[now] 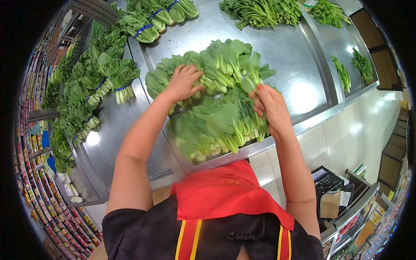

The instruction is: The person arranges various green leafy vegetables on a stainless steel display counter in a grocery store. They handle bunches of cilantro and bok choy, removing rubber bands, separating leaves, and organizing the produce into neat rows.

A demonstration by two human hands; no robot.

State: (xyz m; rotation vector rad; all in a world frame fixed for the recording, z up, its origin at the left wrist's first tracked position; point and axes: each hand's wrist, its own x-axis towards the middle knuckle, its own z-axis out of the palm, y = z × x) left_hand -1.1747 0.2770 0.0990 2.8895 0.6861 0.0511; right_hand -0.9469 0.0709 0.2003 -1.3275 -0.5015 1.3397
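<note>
Loose bok choy lies in a back row on the stainless steel display counter. A nearer pile of bok choy sits along the front edge, before my red apron. My left hand rests on the left part of the back row, fingers spread over the leaves. At the right end, my right hand grips a bok choy head by its pale stem, leaves pointing up and away. That head is blurred.
Leafy bunches tied with blue bands stand on the left; similar bunches lie at the back. Leafy greens with long stems are at the back right, herbs further right. Black crates stand beyond the tiled floor at lower right.
</note>
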